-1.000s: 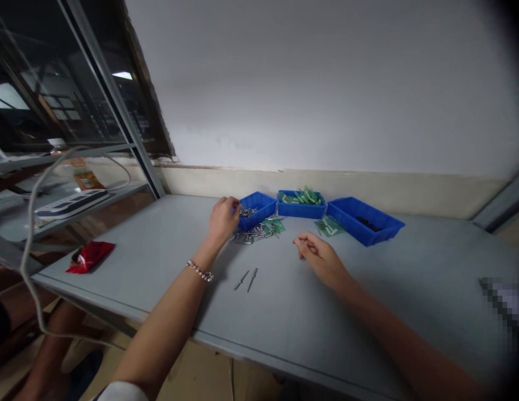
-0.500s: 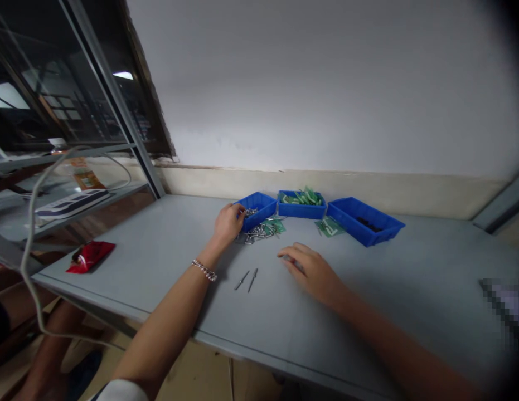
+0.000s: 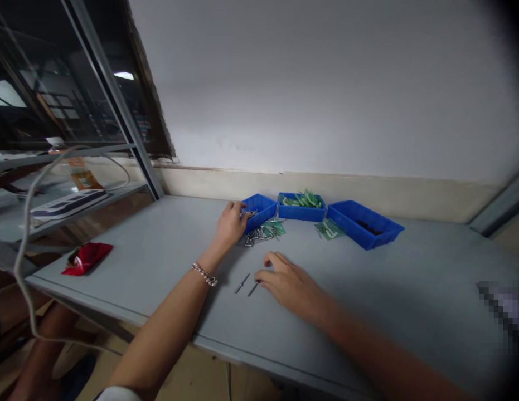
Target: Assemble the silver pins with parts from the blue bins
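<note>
My left hand (image 3: 233,225) reaches over the near left edge of a blue bin (image 3: 265,206) that holds small metal pieces. Its fingers are curled in among them, and what they grip is hidden. Outside that bin lies a heap of slim metal pins (image 3: 259,235), which look like blind rivets. Two more such pins lie nearer me: a left pin (image 3: 242,283) in full view and a right pin (image 3: 253,289) partly covered by my right hand (image 3: 290,284). The right hand hovers low with thumb and forefinger apart, the thumb tip at the right pin's upper end.
A middle blue bin (image 3: 301,213) holds green-printed packets; a right blue bin (image 3: 380,240) holds dark small parts. A green packet (image 3: 329,229) lies between them. At left are a red wrapper (image 3: 90,257), a white cable (image 3: 23,250) and a shelf with a bottle (image 3: 84,178). Another person's legs show lower left.
My right hand has moved left and toward me, onto the right pin, and its fingers have spread. My left hand has shifted slightly right at the bin.
</note>
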A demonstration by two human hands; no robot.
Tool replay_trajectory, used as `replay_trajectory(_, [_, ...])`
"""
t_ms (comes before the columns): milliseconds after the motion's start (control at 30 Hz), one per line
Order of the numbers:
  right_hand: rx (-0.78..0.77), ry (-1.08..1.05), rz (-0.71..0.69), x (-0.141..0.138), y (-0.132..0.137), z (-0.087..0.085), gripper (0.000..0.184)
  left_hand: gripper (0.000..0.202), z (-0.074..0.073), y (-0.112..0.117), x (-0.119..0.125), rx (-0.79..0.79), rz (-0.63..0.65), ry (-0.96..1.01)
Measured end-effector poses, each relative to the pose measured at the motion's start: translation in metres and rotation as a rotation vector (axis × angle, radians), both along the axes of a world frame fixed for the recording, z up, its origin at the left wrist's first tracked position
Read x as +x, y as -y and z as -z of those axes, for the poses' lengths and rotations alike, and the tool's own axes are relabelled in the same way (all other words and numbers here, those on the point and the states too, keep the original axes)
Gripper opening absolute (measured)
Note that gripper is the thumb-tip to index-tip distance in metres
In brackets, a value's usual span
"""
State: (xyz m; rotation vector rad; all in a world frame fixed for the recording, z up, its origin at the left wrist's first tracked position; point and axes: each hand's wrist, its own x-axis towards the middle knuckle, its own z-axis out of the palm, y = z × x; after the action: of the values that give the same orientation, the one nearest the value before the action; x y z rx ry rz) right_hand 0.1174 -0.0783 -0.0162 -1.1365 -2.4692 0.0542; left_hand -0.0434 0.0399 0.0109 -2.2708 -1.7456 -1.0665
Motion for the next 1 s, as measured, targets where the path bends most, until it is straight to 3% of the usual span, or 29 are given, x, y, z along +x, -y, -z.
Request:
replay_trajectory(167, [-0.052,-0.089,0.022,0.004,0.000,-0.002,0.009,0.018,-0.009,0.012,0.008,0.066,0.078,0.100])
replay_trajectory(267, [-0.091,-0.221,0.085,0.016,-0.008,-0.006,0.010,0.015,-0.015,0.018,0.014,0.043,0.213,0.162])
replay_trajectory(367, [-0.148,-0.372,0.161,0.032,-0.018,-0.011,0.009,0.027,-0.020,0.026,0.021,-0.199,0.435,0.220])
replay_trajectory(467, [-0.311,-0.534,0.242,0.045,-0.027,-0.011,0.008,0.038,-0.022,0.033,0.027,-0.471,0.644,0.269])
replay_trajectory(533, [-0.427,-0.623,0.250,0.049,-0.031,-0.011,0.010,0.040,-0.021,0.037,0.031,-0.577,0.719,0.305])
replay_trajectory(633, [-0.513,-0.704,0.241,0.050,-0.032,-0.012,0.012,0.043,-0.020,0.040,0.034,-0.687,0.756,0.340])
replay_trajectory(733, [-0.489,-0.729,0.275,0.048,-0.029,-0.015,0.011,0.043,-0.021,0.042,0.035,-0.763,0.782,0.350])
replay_trajectory(867, [-0.412,-0.720,0.284,0.049,-0.028,-0.016,0.010,0.030,-0.022,0.044,0.035,-0.779,0.813,0.347])
replay_trajectory(1000, [-0.442,-0.796,0.279,0.050,-0.031,-0.013,0.020,0.028,-0.019,0.042,0.033,-0.747,0.802,0.351])
